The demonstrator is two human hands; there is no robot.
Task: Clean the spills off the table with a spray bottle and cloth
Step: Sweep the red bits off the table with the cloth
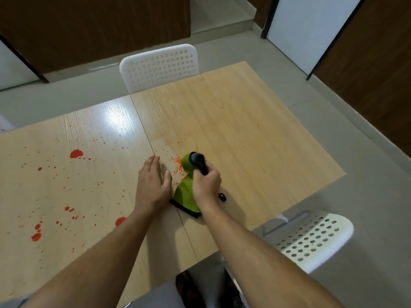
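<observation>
**Right hand on the spray bottle, left hand flat beside it**

The right hand (206, 182) grips the black trigger head of a green plastic spray bottle (186, 192), its fingers (201, 177) curled round the dark top from the near side. The bottle stands on the pale wood-grain worktop (244, 130), just right of the seam where two panels meet, its nozzle pointing away from the person and slightly left. A dark-edged base, or a cloth edge, shows beneath the bottle; which it is cannot be told.

The left hand (152, 183) lies palm-down on the worktop just beside the bottle, its fingers straight and close together, the thumb held out toward the bottle. It holds nothing.

Fine orange-red specks (178, 166) are scattered on the worktop directly ahead of the nozzle, between the two hands. Larger red spill blots (76, 153) and many small drops cover the left panel, well apart from the bottle, some near the left forearm.

A small black object (222, 197) lies on the worktop just right of the right wrist.

A white perforated plastic chair (159, 65) stands at the far edge of the worktop, and another white perforated chair (311, 236) at the near right corner.
</observation>
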